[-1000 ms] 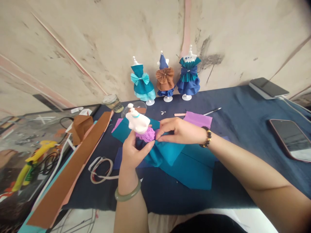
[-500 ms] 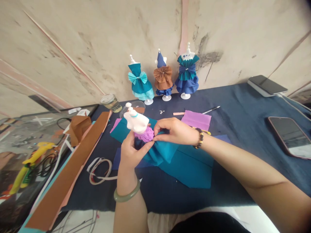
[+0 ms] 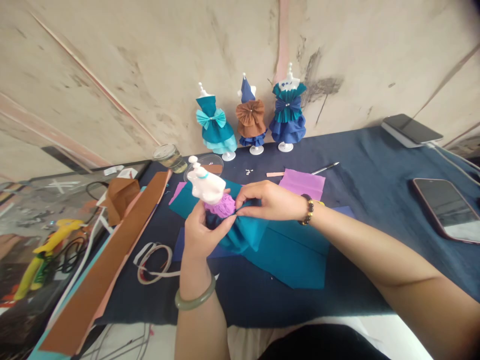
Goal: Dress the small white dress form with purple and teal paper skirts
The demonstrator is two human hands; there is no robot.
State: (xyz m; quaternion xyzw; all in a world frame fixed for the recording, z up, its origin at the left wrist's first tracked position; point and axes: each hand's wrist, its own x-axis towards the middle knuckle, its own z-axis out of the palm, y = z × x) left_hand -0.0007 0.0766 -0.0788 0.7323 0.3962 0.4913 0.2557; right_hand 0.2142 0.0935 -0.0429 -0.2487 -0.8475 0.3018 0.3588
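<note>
Tilted to the left, a small white dress form (image 3: 208,188) is held by my left hand (image 3: 202,232), closed around its lower part. Gathered purple fabric (image 3: 222,205) rings its waist, and a thin teal band shows at the neck. My right hand (image 3: 258,201) pinches the top edge of teal fabric (image 3: 245,234) against the form just below the purple. Both thumbs come close together at this edge. The teal fabric hangs in folds over flat teal pieces (image 3: 296,255) on the table. My palms and the fabric hide the form's base.
Three dressed miniature forms (image 3: 250,120) stand along the wall. Brown fabric strips (image 3: 108,265), a coil of white tape (image 3: 153,264) and a yellow-green glue gun (image 3: 45,255) lie left. Purple cloth (image 3: 303,183), a pen (image 3: 326,168) and a phone (image 3: 448,207) lie right; a jar (image 3: 170,158) stands behind.
The dress form and both hands have shifted very slightly left in view. The hold on the form and the pinch on the teal fabric look the same.
</note>
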